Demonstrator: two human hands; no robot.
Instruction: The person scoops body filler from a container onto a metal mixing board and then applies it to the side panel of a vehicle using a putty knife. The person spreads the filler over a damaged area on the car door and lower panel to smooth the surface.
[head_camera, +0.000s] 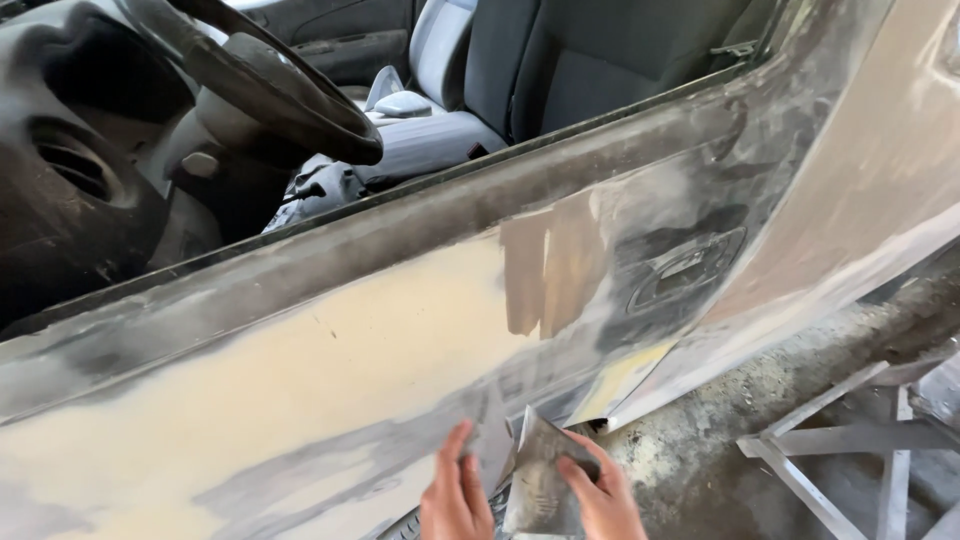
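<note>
Nearest me, both hands grip a folded grey sandpaper sheet (540, 470) low against the car door (330, 350); door panel sanded, filler-patched, running lengthwise left to right; sheet's long axis near upright, corner pointing up; left hand (452, 497) pinches its left edge; right hand (603, 497) clamps the right.

Car door (330, 340): cream-beige filler patch amid dull grey, smeared with darker grey streaks. Right of that patch, two tan-brown tape strips (552, 262). Below the door, grey sandpaper sheet (538, 478), mottled dark. Beyond the door, black steering wheel (290, 85), grey seats (560, 60).
</note>
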